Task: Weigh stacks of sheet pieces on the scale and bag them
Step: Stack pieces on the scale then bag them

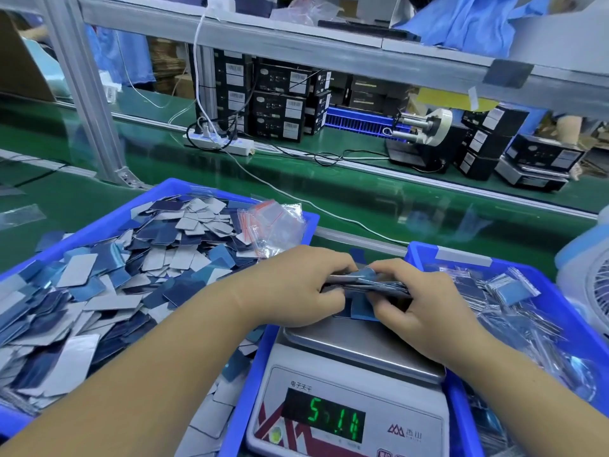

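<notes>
Both sets of fingers are curled around one stack of sheet pieces (361,282), thumbs on top and the other fingers tucked beneath. The left hand (296,285) grips the stack's left end and the right hand (418,301) its right end, so the stack lies level between them. It is held just above the far edge of the scale (346,384); whether its lowest blue pieces touch the steel pan cannot be told.

The scale is one unit, with a silver pan and a single green readout (324,418) on its front face, the digits partly blurred.

Just left of the scale stands one large blue bin (158,196) heaped with loose blue and grey sheet pieces (108,285), too many to count. At that bin's far right corner, beyond the left hand, lies a bundle of clear bags with red strips (273,225).

Just right of the scale stands a second blue bin (428,250) holding filled clear bags (514,291), also too many to count. Right of that, at the frame edge, is one white fan (590,285).

Beyond the scale runs a green conveyor belt (362,192), with one white power strip (219,141), one tape dispenser (425,140) and stacks of black boxes (280,103) behind it.
</notes>
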`<action>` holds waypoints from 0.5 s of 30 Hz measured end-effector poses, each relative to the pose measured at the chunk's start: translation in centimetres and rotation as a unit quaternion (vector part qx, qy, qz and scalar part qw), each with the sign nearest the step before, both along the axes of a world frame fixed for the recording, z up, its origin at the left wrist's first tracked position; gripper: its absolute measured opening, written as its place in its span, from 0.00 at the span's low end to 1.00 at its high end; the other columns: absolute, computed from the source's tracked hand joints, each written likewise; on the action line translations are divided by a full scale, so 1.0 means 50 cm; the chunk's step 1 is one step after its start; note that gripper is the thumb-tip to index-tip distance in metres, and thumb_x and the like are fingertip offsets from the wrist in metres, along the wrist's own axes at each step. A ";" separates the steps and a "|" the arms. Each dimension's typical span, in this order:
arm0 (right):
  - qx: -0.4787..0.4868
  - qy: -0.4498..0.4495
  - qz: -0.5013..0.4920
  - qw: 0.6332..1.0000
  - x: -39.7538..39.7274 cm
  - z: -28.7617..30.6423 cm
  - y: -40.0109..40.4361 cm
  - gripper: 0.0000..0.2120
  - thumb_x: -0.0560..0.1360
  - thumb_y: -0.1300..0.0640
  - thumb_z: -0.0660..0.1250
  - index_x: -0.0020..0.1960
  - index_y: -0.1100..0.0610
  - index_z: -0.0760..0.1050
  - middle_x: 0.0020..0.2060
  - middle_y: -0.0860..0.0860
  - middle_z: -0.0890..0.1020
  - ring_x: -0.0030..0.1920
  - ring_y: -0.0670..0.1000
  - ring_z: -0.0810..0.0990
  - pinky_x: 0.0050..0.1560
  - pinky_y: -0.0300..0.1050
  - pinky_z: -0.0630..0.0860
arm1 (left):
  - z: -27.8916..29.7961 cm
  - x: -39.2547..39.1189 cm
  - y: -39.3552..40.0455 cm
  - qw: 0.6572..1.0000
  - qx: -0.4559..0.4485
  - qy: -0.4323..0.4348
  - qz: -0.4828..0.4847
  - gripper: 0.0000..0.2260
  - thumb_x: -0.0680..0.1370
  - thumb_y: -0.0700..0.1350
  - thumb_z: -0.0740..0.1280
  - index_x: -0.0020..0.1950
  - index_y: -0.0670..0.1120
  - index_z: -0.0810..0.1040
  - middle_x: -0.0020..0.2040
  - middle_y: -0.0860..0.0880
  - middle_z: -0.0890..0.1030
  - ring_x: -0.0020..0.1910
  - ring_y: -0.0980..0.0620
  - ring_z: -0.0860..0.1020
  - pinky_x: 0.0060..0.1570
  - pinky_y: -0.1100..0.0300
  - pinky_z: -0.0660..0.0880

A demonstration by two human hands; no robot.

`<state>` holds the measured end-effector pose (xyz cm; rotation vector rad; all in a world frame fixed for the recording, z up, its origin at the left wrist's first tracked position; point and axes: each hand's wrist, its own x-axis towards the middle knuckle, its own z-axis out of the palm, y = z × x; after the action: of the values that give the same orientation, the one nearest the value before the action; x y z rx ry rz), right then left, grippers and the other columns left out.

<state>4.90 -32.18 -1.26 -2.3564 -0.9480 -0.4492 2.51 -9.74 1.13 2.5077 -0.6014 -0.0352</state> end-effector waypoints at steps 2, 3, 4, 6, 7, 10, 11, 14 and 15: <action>0.010 0.011 0.000 1.000 0.002 -0.002 0.002 0.11 0.70 0.55 0.69 0.52 0.44 0.77 0.34 0.40 0.80 0.29 0.41 0.72 0.31 0.30 0.67 | -0.001 -0.001 -0.001 1.000 0.006 -0.001 -0.004 0.10 0.74 0.50 0.66 0.55 0.60 0.76 0.45 0.59 0.77 0.44 0.61 0.74 0.42 0.61 0.72; 0.014 0.016 0.001 1.000 0.003 -0.001 0.003 0.11 0.70 0.54 0.69 0.51 0.43 0.76 0.36 0.41 0.80 0.29 0.42 0.72 0.32 0.30 0.67 | -0.001 -0.001 -0.001 1.000 0.012 -0.003 -0.005 0.11 0.74 0.52 0.68 0.56 0.60 0.76 0.47 0.59 0.76 0.46 0.61 0.74 0.46 0.61 0.73; 0.019 0.021 0.001 1.000 0.003 -0.001 0.003 0.10 0.70 0.53 0.69 0.50 0.43 0.76 0.36 0.41 0.80 0.29 0.43 0.73 0.32 0.30 0.67 | -0.001 -0.001 -0.001 1.000 0.017 -0.005 -0.006 0.13 0.73 0.55 0.71 0.56 0.60 0.76 0.48 0.59 0.76 0.48 0.61 0.73 0.48 0.62 0.73; 0.027 0.033 0.002 0.999 0.004 -0.001 0.003 0.07 0.70 0.53 0.69 0.48 0.44 0.77 0.34 0.41 0.80 0.29 0.45 0.73 0.31 0.31 0.67 | -0.001 0.001 -0.004 1.000 0.022 -0.009 -0.003 0.17 0.70 0.58 0.75 0.56 0.60 0.76 0.49 0.60 0.76 0.49 0.61 0.74 0.49 0.62 0.73; 0.029 0.040 0.003 0.999 0.005 -0.001 0.003 0.06 0.70 0.52 0.69 0.47 0.44 0.78 0.33 0.41 0.80 0.28 0.46 0.72 0.31 0.32 0.67 | -0.001 0.003 -0.007 1.000 0.019 -0.012 0.004 0.17 0.70 0.59 0.76 0.55 0.59 0.77 0.48 0.60 0.76 0.48 0.60 0.74 0.49 0.61 0.73; 0.028 0.047 0.009 0.998 0.003 0.001 0.003 0.05 0.71 0.52 0.69 0.46 0.43 0.78 0.30 0.42 0.79 0.27 0.47 0.71 0.29 0.33 0.66 | -0.002 0.007 -0.011 0.999 0.004 -0.029 0.023 0.15 0.70 0.58 0.77 0.53 0.57 0.79 0.41 0.60 0.77 0.43 0.60 0.74 0.41 0.62 0.71; 0.025 0.051 0.013 0.998 0.002 0.003 0.002 0.05 0.71 0.50 0.69 0.47 0.43 0.77 0.30 0.42 0.79 0.27 0.47 0.71 0.29 0.34 0.66 | -0.002 0.008 -0.011 0.999 0.006 -0.033 0.025 0.14 0.70 0.57 0.77 0.52 0.57 0.80 0.39 0.60 0.77 0.41 0.62 0.74 0.38 0.63 0.69; 0.001 0.073 0.026 0.997 -0.001 0.015 0.000 0.09 0.69 0.42 0.69 0.48 0.39 0.74 0.36 0.40 0.81 0.33 0.48 0.76 0.36 0.38 0.70 | 0.001 0.007 -0.008 0.998 0.027 -0.053 0.020 0.14 0.70 0.58 0.76 0.53 0.58 0.80 0.34 0.62 0.76 0.39 0.66 0.73 0.34 0.70 0.65; -0.009 0.080 0.031 0.996 -0.001 0.018 0.000 0.11 0.68 0.42 0.71 0.48 0.39 0.74 0.38 0.38 0.82 0.34 0.47 0.77 0.38 0.37 0.71 | 0.002 0.006 -0.008 0.997 0.032 -0.063 0.018 0.15 0.70 0.59 0.76 0.54 0.58 0.80 0.33 0.63 0.74 0.38 0.67 0.72 0.36 0.71 0.66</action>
<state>4.84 -32.20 -0.36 -2.3323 -0.9503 -0.2253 2.81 -10.13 1.24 2.5962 -0.6140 0.1205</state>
